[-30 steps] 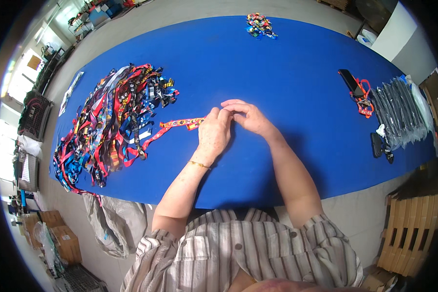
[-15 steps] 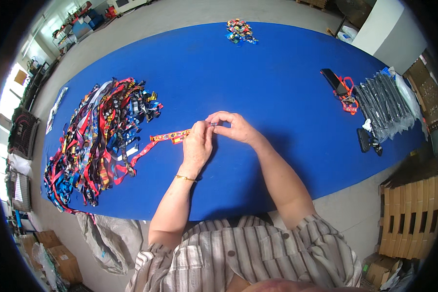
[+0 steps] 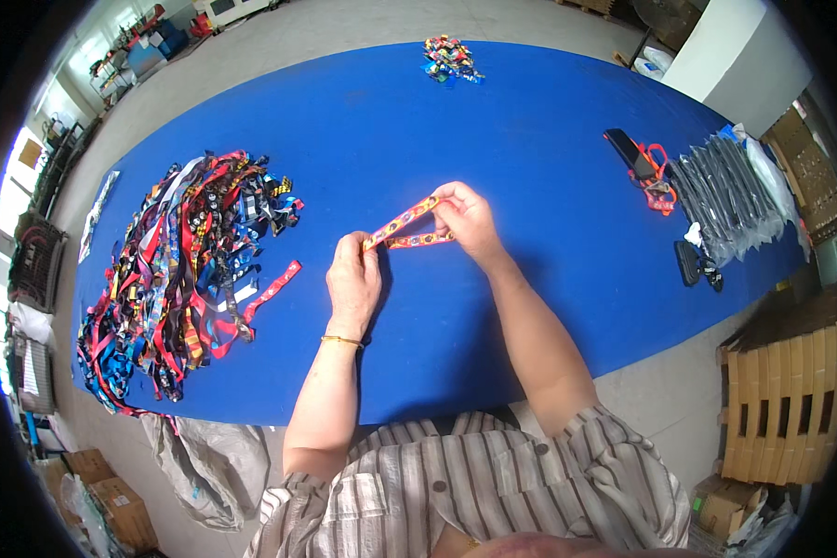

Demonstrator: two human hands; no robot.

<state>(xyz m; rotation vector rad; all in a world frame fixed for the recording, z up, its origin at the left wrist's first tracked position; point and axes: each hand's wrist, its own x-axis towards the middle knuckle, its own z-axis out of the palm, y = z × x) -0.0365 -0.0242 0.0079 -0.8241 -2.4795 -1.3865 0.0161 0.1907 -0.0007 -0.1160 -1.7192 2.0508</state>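
Observation:
Above the middle of the blue table, a patterned red and yellow lanyard strap [image 3: 403, 219] runs between my two hands. My left hand [image 3: 352, 282] pinches its near end, fingers closed. Farther off and to the right, my right hand [image 3: 468, 221] grips the upper end between thumb and fingers. A second length of the strap hangs below, reaching toward the right wrist. To the left lies a large heap of multicoloured straps [image 3: 200, 256]. One red strap [image 3: 274, 288] sticks out of it toward my left hand.
A small colourful pile [image 3: 451, 59] sits at the far edge of the blue table [image 3: 363, 121]. On the right lie a black phone [image 3: 630, 153], an orange strap [image 3: 658, 197], a row of dark plastic-wrapped packs [image 3: 730, 200] and a small black object [image 3: 687, 263]. Wooden pallets [image 3: 781, 409] stand beyond the right edge.
My hands were close together and have drawn apart; the right moved up and right with the strap's end, the left slightly left. The strap is now stretched between them.

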